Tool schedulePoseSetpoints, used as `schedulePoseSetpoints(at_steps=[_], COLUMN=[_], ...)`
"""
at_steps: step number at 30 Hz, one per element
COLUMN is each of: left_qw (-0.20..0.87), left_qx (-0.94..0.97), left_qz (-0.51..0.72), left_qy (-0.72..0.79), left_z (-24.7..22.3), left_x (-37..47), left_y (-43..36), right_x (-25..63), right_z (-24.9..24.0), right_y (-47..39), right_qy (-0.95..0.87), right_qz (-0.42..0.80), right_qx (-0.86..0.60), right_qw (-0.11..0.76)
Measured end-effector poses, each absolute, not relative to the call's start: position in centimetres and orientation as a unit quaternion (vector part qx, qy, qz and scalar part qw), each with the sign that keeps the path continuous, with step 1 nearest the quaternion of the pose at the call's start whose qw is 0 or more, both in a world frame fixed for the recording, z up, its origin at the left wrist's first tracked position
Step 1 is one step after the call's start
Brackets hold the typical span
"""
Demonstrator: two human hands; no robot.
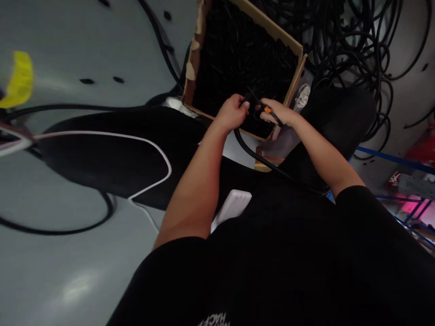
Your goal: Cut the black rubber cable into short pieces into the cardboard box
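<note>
Over the near edge of a cardboard box (193, 68) full of small black pieces (244, 54), my two hands are close together. My left hand (234, 111) is closed on the end of a thick black cable (249, 151), which runs down across my lap. Just to its right, my right hand (273, 112) is wrapped round a tool with orange and black parts (267, 109). The tool's tip lies near the cable end, but the dark background hides whether they touch.
Coils of black cable (353, 45) lie on the floor at the upper right. A white power bank (234, 203) rests on my lap, and a white cord (102, 133) crosses my leg. Blue metal bars (394, 157) stand at the right. Black scraps dot the floor.
</note>
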State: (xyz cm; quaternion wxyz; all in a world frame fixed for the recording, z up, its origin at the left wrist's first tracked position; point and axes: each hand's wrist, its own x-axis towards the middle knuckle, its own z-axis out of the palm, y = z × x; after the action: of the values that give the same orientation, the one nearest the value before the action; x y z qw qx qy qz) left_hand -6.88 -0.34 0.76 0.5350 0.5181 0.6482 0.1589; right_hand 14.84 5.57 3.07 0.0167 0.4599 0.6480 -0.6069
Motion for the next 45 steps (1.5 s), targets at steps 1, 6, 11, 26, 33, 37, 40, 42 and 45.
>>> schedulePoseSetpoints(at_steps=[1,6,11,26,33,37,40,42,45], left_qw=[0.537,0.517,0.502,0.532,0.521,0.524,0.522,0.516,0.513], left_qx=[0.516,0.544,0.577,0.494,0.475,0.511,0.561,0.571,0.533], left_qz=[0.145,0.127,0.118,0.007,0.012,0.023,0.039,0.046,0.063], left_qy=[0.651,0.648,0.634,0.687,0.709,0.681,0.641,0.637,0.670], left_z=[1.1,2.0,2.2,1.6,2.1,2.5,2.4,2.3,2.0], left_x=[-6.8,-6.6,-6.8,-6.6,-7.1,-6.8,-6.6,-6.7,-6.9], left_y=[-0.3,-0.3,-0.4,-0.1,-0.1,-0.1,0.0,0.1,0.1], right_x=[14.9,15.2,15.1,14.7,14.9,15.0,14.8,14.6,14.3], right_z=[3.0,3.1,4.0,2.9,2.7,2.4,2.8,3.3,4.0], right_y=[5.6,6.1,6.0,5.7,5.1,5.3,5.5,5.7,6.1], right_qy=[0.659,0.702,0.712,0.692,0.557,0.593,0.608,0.618,0.666], right_qz=[-0.603,-0.570,-0.534,-0.436,-0.617,-0.642,-0.641,-0.626,-0.550], right_qx=[0.449,0.425,0.449,0.564,0.552,0.484,0.468,0.473,0.499], right_qw=[0.019,0.037,0.070,0.114,0.068,0.035,0.032,0.047,0.074])
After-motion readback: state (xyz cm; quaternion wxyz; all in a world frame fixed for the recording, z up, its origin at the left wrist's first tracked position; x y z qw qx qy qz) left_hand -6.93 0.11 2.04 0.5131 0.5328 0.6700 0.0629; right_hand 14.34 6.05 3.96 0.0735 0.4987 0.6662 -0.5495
